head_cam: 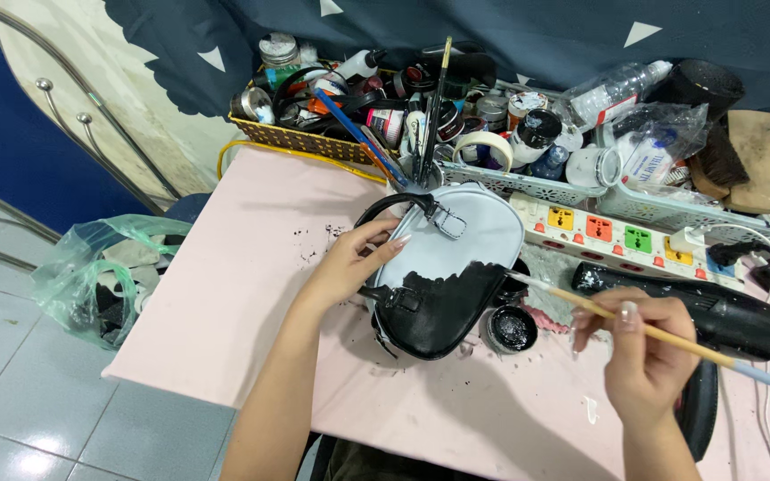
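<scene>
A small handbag point(461, 240) lies on the pink table point(242, 285), its upper part pale blue-white and its lower part painted black. My left hand point(349, 263) rests on the bag's left edge, fingers spread over it. In my right hand point(643, 352) is a long wooden paintbrush point(581, 303), its tip touching the bag where black meets white. An open round pot of black paint point(511, 328) sits just right of the bag.
A yellow basket point(314, 138) crammed with bottles, brushes and jars stands at the back. White trays point(572, 187) hold tape, jars and a plastic bottle. A power strip point(621, 236) and a black hair dryer point(715, 312) lie at right. A green plastic bag point(104, 276) sits on the floor.
</scene>
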